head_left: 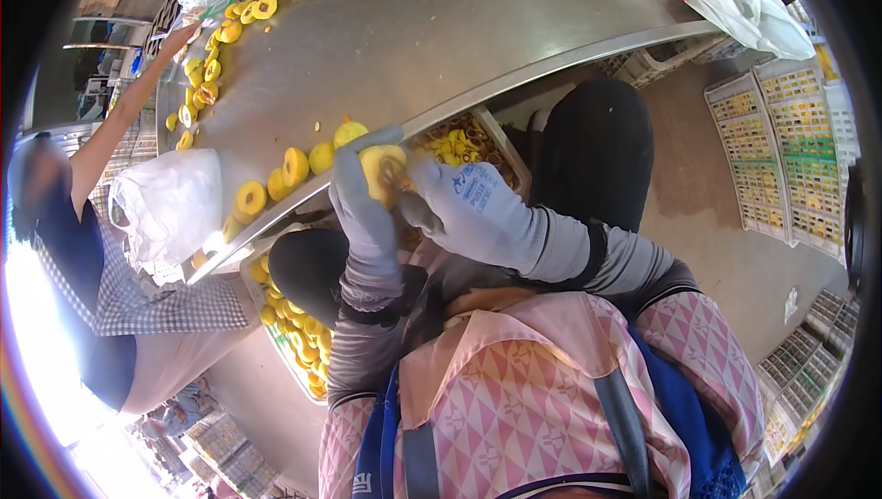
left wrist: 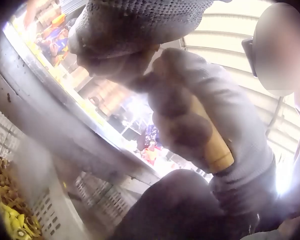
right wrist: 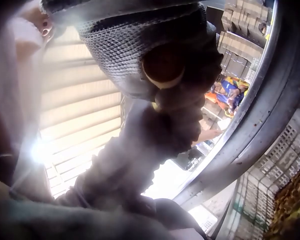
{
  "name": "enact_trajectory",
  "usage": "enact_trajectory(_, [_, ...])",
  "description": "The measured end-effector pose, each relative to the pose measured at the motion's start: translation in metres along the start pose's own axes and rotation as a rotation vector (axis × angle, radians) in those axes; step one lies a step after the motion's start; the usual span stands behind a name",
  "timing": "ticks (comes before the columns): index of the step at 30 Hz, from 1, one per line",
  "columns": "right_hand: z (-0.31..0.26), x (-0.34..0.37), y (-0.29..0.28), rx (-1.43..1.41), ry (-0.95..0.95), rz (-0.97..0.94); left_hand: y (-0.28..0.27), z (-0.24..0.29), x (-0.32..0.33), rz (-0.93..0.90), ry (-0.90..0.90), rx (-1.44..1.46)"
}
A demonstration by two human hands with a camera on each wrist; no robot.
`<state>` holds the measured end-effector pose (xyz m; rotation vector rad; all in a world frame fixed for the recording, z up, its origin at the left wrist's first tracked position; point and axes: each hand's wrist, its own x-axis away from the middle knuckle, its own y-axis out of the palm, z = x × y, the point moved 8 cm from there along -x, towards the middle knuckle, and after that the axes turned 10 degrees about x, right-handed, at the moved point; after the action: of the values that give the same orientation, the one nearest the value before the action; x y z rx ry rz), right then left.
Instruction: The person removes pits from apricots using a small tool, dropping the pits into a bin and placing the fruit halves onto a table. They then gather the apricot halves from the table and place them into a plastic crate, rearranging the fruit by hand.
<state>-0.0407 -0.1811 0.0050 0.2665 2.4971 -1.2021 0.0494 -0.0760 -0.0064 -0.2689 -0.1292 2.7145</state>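
Observation:
My gloved left hand (head_left: 363, 209) holds a yellow peach (head_left: 378, 171) at the table's edge, its brown centre turned towards the right hand. My gloved right hand (head_left: 482, 214) is close against the fruit. In the left wrist view, that right hand's fingers curl round the wooden handle (left wrist: 217, 150) of a tool; its working end is hidden by the hands and the peach. Beside the left hand, cut peaches (head_left: 295, 166) line the metal table's edge. The right wrist view is dark, with the gloved right hand (right wrist: 125, 55) across its top.
The metal table (head_left: 386, 49) carries a curved row of peach halves (head_left: 265, 7). Below its edge stand a crate of scraps (head_left: 503, 145) and a crate of peaches (head_left: 299, 338). A white bag (head_left: 170, 209) lies at left, near another person reaching over the table. Stacked crates (head_left: 776, 150) stand at right.

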Motion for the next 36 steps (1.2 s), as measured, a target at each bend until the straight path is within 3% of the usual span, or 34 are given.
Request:
enact_trajectory(4, [0.008, -0.003, 0.004, -0.312, 0.131, 0.022, 0.003, 0.016, 0.007, 0.107, 0.19, -0.101])
enact_trajectory(7, [0.011, -0.003, 0.006, -0.458, 0.178, 0.055, 0.007, 0.018, 0.007, 0.108, 0.229, -0.149])
enact_trajectory(10, [0.011, -0.002, 0.005, -0.435, 0.238, 0.011, 0.011, 0.026, 0.009, 0.144, 0.348, -0.278])
enact_trajectory(15, [0.002, 0.0, -0.006, -0.246, 0.029, 0.128, 0.004, 0.004, 0.006, 0.079, 0.286, -0.039])
enact_trajectory(17, [0.002, 0.001, -0.005, -0.27, 0.0, 0.081, 0.003, -0.003, 0.003, 0.017, 0.161, 0.054])
enact_trajectory(19, [0.003, 0.0, -0.001, -0.378, 0.022, -0.006, 0.005, -0.007, 0.0, -0.024, -0.073, 0.203])
enact_trajectory(23, [0.007, -0.002, 0.006, -0.345, 0.083, 0.017, 0.0, -0.003, -0.007, -0.122, 0.061, 0.006])
enact_trajectory(28, [0.013, 0.001, 0.017, -0.37, 0.182, 0.047, 0.005, 0.013, -0.002, 0.146, 0.097, 0.215])
enact_trajectory(31, [0.002, -0.001, 0.009, -0.259, 0.066, -0.043, 0.001, 0.015, -0.002, 0.078, 0.034, 0.115])
enact_trajectory(34, [0.003, 0.001, 0.01, -0.331, 0.034, -0.076, 0.004, -0.001, 0.0, 0.064, -0.204, 0.259])
enact_trajectory(36, [0.003, 0.002, 0.013, -0.312, 0.015, -0.099, 0.005, 0.005, 0.001, 0.062, -0.197, 0.208])
